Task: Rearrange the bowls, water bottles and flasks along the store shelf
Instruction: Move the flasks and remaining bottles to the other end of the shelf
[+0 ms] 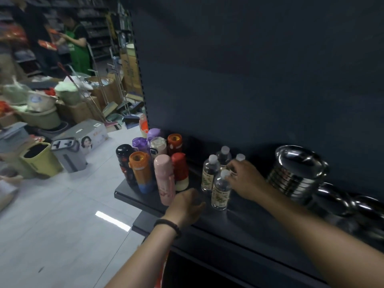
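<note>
Steel bowls [297, 175] stand stacked right of centre on the dark shelf [239, 225]. Coloured flasks [143, 163] cluster at its left end, with four bottles [209, 173] between. At centre, the right grip [243, 179] pinches the cap of the front bottle [220, 192]. Lower down, the left grip [187, 204] sits curled just beside the pink flask [166, 179]; I cannot tell whether it holds anything.

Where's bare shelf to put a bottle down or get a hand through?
Bare: front strip of the shelf between the water bottles and the bowl stack; narrow gap between the flasks and bottles. Crowded: flask cluster at the left end, bowls at right.
</note>
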{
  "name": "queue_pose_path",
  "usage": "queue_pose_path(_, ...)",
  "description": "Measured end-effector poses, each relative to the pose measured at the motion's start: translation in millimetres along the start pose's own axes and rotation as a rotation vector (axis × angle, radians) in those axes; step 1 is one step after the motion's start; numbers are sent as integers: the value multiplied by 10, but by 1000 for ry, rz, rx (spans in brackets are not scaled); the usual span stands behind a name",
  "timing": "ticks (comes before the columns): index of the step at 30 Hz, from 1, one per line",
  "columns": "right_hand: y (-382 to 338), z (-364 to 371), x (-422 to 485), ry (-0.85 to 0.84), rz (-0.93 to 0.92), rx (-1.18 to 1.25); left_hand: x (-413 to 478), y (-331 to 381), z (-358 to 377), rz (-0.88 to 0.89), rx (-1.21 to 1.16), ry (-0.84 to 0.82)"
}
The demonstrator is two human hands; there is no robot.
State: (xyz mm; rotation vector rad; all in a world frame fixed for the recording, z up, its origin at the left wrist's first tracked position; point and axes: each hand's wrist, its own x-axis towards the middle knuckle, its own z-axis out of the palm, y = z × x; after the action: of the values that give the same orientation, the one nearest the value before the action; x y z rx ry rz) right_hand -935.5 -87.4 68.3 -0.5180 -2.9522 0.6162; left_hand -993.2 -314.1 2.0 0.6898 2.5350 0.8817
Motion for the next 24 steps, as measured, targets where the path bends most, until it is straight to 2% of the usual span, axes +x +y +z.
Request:
queue_pose_path(4, -60, 113, -17, -23, -7, 42, -27, 294, 96, 58, -52, 6)
queue_pose_path(7, -116, 245, 26, -4, 12, 27, -54, 397, 157, 101, -5, -22)
queue_pose_path(13, -41, 248, 18, -6, -4, 13, -114, 429, 208, 80, -40, -6)
queue_pose_path(17, 113, 22, -188, -61, -11, 60, -192, 562, 162, 92, -86, 8)
queue_pose_path(24, 599, -858, -779, -78, -91, 156, -453, 1014, 404, 142, -182, 12)
